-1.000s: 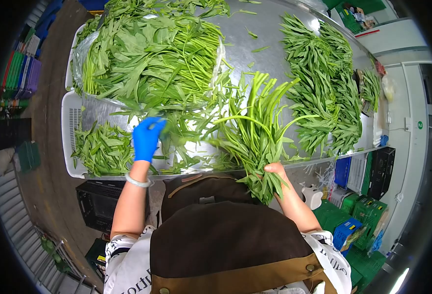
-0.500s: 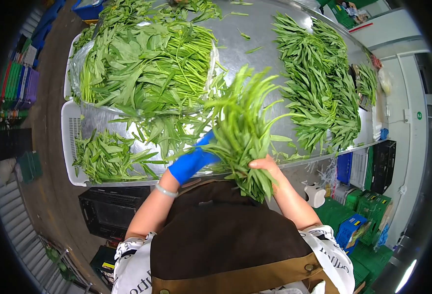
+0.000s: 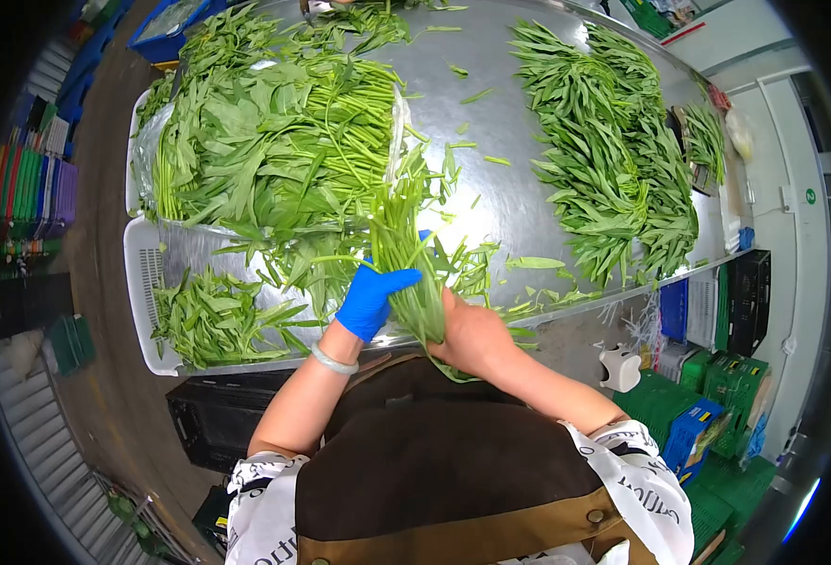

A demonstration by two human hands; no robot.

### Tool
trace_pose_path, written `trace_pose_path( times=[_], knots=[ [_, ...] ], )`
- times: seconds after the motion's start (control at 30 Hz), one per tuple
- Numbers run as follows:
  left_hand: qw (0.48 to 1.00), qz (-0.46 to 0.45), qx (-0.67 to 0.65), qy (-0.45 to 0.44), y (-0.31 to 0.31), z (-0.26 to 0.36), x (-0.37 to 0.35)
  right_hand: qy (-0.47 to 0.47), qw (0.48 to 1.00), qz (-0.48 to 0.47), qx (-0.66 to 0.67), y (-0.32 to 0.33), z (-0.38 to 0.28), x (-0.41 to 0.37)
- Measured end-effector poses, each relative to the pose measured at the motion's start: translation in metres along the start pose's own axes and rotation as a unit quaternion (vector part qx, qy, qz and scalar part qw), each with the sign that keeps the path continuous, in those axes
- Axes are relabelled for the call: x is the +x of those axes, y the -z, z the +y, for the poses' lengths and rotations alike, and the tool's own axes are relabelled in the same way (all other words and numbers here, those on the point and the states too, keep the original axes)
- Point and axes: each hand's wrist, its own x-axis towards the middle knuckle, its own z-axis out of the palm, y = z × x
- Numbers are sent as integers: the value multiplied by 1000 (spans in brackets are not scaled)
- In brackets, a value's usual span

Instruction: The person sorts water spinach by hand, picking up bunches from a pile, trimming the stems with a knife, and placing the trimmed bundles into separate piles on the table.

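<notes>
A bunch of leafy greens (image 3: 398, 231), long-stemmed like water spinach, stands between my hands with its cut stem ends pointing away from me. My left hand (image 3: 376, 294), in a blue glove, is closed around the stems, thumb across the front. Lower down, my bare right hand (image 3: 472, 331) grips the leafy end from the right; its fingertips are partly hidden by the leaves. Just beyond lies a large pile of greens (image 3: 274, 141) with stems facing right. Loose leaves (image 3: 213, 315) fill a white basket (image 3: 144, 254) to the left.
On the right of the metal table (image 3: 476, 80) lie rows of bundled greens (image 3: 599, 151). Scraps of leaf and stem are scattered nearby. Black crates (image 3: 208, 414) stand under the left edge; green crates (image 3: 731, 386) are stacked at right.
The bunch has moved left and turned more upright, its blur gone and stem ends now visible. My left hand now shows its grip in front, and my right hand has shifted left.
</notes>
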Motion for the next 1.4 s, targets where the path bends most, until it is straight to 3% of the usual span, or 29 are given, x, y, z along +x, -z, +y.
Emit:
trace_pose_path(
  times=[0.2, 0.3, 0.4, 0.5, 0.53, 0.63, 0.67, 0.77, 0.8, 0.9, 0.93, 1.0, 1.03, 1.1, 1.13, 1.17, 1.23, 1.33, 1.4],
  knots=[
    [1000, 16, -9, -16, -5, 20, 1, 41, 996, 13, 74, 9, -6, -3],
    [997, 0, -77, -15, 3, 24, 3, 71, 951, -27, 300, 12, 7, 4],
    [998, -22, -44, -36, 19, 30, 7, 114, 880, -5, 461, 12, 25, 13],
    [994, -33, 90, -51, 32, 47, 9, 75, 855, 101, 503, 8, 48, 18],
    [987, -40, 144, -62, 28, 57, 6, 63, 875, 161, 453, 11, 50, 18],
    [952, -109, 278, -74, 17, 68, 8, 119, 880, 224, 402, 33, 42, 16],
    [942, -138, 299, -72, 7, 73, 7, 117, 859, 222, 447, 40, 31, 12],
    [895, -194, 393, -80, -1, 67, 11, 204, 893, 198, 347, 30, 36, 21],
    [884, -187, 418, -96, 0, 64, 11, 142, 884, 251, 368, 37, 26, 16],
    [864, -153, 462, -130, 7, 60, 12, 63, 697, 211, 683, 37, 68, 11],
    [859, -140, 472, -139, 9, 59, 12, 54, 747, 199, 632, 40, 84, 9],
    [687, -167, 654, -268, 5, 57, 14, 36, 834, 173, 522, 46, 107, 7],
    [578, -179, 726, -326, -2, 58, 15, 56, 894, 189, 402, 44, 107, 6],
    [464, -244, 770, -364, -21, 56, 11, 82, 963, 212, 145, 37, 98, 0],
    [399, -258, 799, -368, -31, 52, 10, 62, 962, 105, 246, 37, 95, -3],
    [333, -269, 824, -370, -39, 48, 8, 83, 954, 72, 280, 38, 90, -3],
    [322, -290, 810, -395, -54, 39, 8, 127, 928, 5, 351, 36, 78, -2],
    [302, -317, 794, -422, -62, 35, 18, 99, 839, -151, 513, 15, 63, 1],
    [334, -335, 780, -410, -60, 32, 25, 84, 693, -164, 697, -5, 59, 1]
  ],
)
